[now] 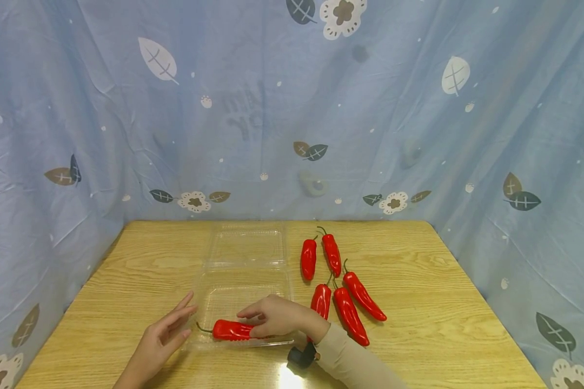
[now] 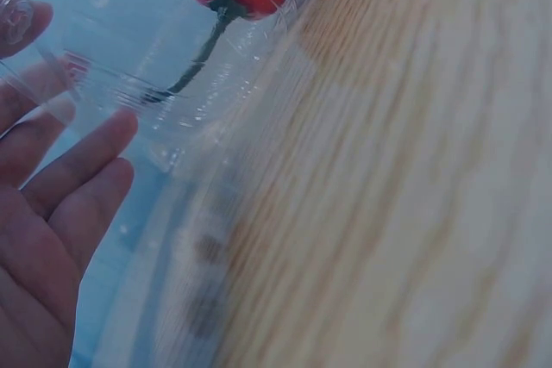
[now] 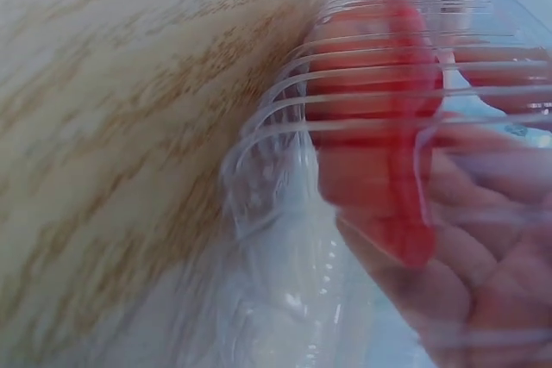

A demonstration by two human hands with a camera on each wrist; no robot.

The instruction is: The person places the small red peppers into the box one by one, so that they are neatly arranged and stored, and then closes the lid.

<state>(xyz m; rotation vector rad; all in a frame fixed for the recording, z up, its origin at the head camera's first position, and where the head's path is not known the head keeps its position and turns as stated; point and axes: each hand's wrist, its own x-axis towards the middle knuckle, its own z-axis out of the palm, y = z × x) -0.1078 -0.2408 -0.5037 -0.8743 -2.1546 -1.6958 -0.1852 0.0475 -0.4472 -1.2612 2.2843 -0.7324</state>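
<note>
A clear plastic clamshell box lies unfolded on the table, its lid toward the back. Along the near side of its front half is a red chili pepper, its green stem pointing left. My right hand holds this pepper by its right end; through the ribbed plastic in the right wrist view, the fingers show around the pepper. By the box's left edge is my left hand, fingers spread and nothing held. The left wrist view shows its fingertips close to the plastic wall; whether they touch it I cannot tell.
To the right of the box lie several more red chili peppers with green stems, one partly hidden behind my right wrist. A patterned blue curtain hangs behind and beside the wooden table.
</note>
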